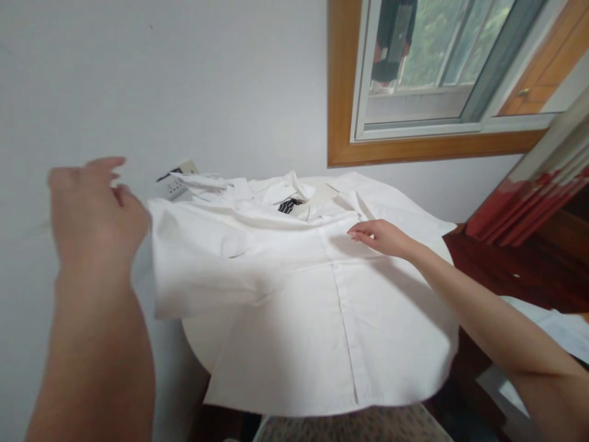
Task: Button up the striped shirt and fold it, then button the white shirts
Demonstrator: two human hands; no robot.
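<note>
Two hands work over a white shirt (pixel 299 294) spread across our round desk (pixel 197 344). Our right hand (pixel 380 236) lies flat by the button strip, fingers straight, likely pinning the cloth. Our left hand (pixel 92 209) hovers beside the folded sleeve (pixel 202 258), fingers loosely curled; we cannot tell whether it grips the cloth.

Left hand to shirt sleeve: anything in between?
Nothing visible. The left hand is at the edge of the folded sleeve of the white shirt; contact is unclear. The right hand rests on the shirt front, off that path.
</note>
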